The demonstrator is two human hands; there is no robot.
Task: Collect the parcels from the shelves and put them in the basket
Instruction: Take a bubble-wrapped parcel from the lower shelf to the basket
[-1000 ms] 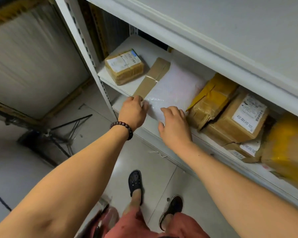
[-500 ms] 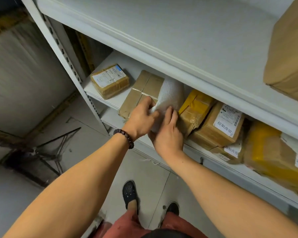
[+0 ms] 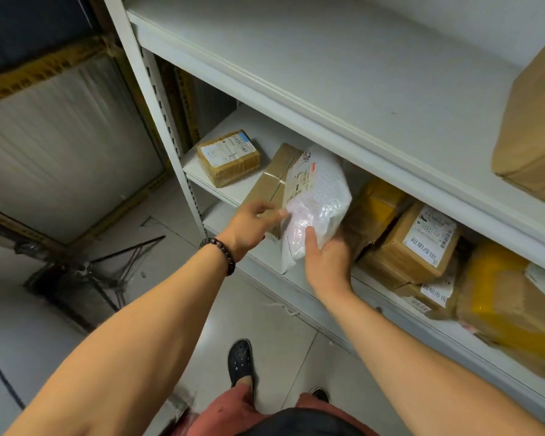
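Note:
A white bubble-wrap parcel with a printed label is tilted up off the middle shelf. My right hand grips its lower end from beneath, thumb on the front. The fingertips of my left hand touch the parcel's left edge, over a flat brown cardboard parcel that lies on the shelf behind it. A small taped brown box sits farther left on the same shelf. No basket is in view.
Right of my hands the shelf holds a yellow-taped parcel, a labelled brown box and a large yellow parcel. A big cardboard box stands on the upper shelf. A dark folding stand lies on the floor at left.
The white parcel has gone from lying flat to being lifted and turned label side out. My right hand moved under it, and my left hand loosened to a fingertip touch.

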